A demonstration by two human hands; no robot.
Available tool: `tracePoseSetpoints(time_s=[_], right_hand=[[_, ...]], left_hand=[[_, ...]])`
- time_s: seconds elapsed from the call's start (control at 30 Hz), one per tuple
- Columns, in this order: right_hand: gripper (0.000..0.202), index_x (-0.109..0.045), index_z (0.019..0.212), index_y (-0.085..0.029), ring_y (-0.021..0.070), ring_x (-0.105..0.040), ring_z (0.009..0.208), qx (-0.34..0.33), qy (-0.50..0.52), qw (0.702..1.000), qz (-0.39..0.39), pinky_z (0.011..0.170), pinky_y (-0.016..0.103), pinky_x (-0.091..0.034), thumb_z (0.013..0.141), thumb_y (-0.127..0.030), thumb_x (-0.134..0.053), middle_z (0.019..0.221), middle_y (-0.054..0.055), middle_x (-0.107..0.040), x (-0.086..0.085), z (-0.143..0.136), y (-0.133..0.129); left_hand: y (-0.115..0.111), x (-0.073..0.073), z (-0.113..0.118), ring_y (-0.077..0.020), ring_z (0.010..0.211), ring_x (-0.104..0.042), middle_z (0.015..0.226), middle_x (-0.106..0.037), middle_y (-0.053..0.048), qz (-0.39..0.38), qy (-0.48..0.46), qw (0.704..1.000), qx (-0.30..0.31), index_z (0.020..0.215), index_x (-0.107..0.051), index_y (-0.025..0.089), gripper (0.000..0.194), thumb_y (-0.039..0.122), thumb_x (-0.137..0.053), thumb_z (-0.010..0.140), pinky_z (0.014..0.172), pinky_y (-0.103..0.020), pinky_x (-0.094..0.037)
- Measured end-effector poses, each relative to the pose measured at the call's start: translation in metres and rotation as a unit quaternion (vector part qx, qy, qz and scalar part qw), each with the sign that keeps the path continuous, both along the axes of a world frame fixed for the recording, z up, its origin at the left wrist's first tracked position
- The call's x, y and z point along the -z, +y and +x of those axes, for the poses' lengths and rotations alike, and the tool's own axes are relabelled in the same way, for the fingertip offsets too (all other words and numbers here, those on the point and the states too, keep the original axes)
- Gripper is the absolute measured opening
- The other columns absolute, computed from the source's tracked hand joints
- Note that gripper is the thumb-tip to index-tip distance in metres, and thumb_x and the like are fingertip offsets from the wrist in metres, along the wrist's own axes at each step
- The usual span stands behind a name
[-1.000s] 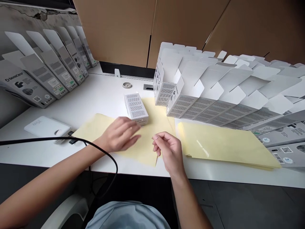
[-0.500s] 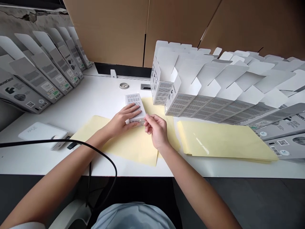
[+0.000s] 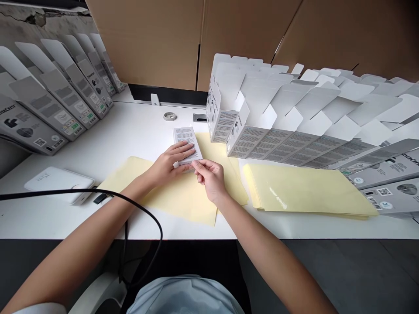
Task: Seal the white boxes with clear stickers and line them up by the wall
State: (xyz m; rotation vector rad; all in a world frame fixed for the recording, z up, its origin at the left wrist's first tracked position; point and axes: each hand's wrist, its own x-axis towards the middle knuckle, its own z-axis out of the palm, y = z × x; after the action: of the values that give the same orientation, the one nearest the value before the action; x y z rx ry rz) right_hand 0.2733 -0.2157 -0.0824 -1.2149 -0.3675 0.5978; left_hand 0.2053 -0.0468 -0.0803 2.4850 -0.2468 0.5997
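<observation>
A small printed carton [image 3: 186, 134] lies on yellow glossy sheets [image 3: 186, 205] in the middle of the white table. My left hand [image 3: 168, 162] holds it down, fingers stretched across its upper face and the thumb along its near end. At the near right corner of that end is my right hand [image 3: 210, 178], thumb and forefinger pinched together, the other fingers curled. Whatever lies between those fingertips is too small to make out. Part of the carton's printing is hidden under my left fingers.
Rows of open-topped cartons [image 3: 271, 141] stand at the right, more cartons [image 3: 70, 93] at the left. A yellow sheet stack [image 3: 310, 189] lies right of my hands. A white power bank [image 3: 59, 181], black cable [image 3: 131, 196] and tape ring [image 3: 170, 116] are also around.
My right hand has slid slightly left along the carton's near end, its pinched fingertips now closer to my left thumb. The left hand stays on the carton.
</observation>
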Motion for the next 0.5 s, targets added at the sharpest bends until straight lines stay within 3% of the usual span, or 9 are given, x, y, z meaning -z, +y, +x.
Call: tracePoseSetpoints(time_s=[0.5], right_hand=[[0.026, -0.067, 0.063, -0.017, 0.005, -0.039, 0.042, 0.007, 0.017, 1.0, -0.023, 0.042, 0.023, -0.027, 0.065, -0.041, -0.078, 0.051, -0.006, -0.048, 0.0026, 0.0003, 0.0006]], left_hand=[[-0.0009, 0.001, 0.0004, -0.0317, 0.142, -0.041, 0.144, -0.055, -0.012, -0.005, -0.007, 1.0, -0.006, 0.138, -0.058, 0.019, 0.06, 0.056, -0.057, 0.092, 0.118, -0.051, -0.037]])
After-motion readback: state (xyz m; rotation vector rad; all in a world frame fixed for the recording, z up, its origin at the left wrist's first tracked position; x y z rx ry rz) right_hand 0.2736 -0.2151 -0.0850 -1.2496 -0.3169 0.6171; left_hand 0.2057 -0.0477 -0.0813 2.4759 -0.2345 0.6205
